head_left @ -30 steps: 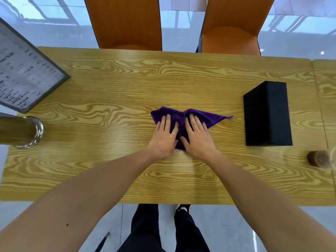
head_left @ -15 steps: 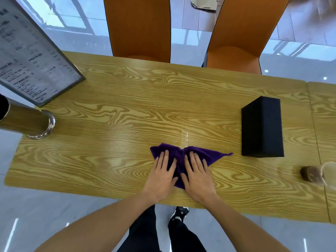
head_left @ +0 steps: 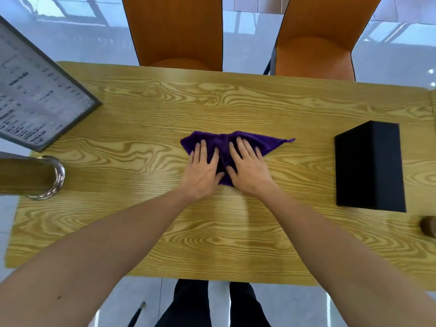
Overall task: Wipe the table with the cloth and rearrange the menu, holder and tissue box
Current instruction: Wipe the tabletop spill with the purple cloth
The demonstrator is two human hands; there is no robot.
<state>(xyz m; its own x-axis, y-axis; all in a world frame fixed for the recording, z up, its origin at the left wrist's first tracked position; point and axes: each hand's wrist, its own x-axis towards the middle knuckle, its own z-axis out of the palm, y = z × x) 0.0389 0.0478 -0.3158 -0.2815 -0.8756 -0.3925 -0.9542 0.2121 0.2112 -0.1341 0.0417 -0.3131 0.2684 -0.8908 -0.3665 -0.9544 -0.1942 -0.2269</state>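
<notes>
A purple cloth [head_left: 266, 141] lies bunched in the middle of the wooden table [head_left: 165, 109]. My left hand [head_left: 203, 168] and my right hand [head_left: 247, 168] rest side by side on top of it, palms down, fingers stretched out and pressing it flat. The framed menu [head_left: 35, 102] leans at the table's far left corner. Below it, at the left edge, is the holder [head_left: 30, 178], a wooden cylinder with a metal ring. The black tissue box [head_left: 370, 166] sits to the right of my hands, apart from the cloth.
Two orange chairs [head_left: 177, 31] [head_left: 316, 36] stand pushed against the far side of the table. A small brown object [head_left: 428, 226] is cut off at the right edge. My legs show below the near table edge.
Both hands dragged the cloth toward the near edge, then pushed it back away to the middle of the table. The menu, holder and tissue box have stayed put.
</notes>
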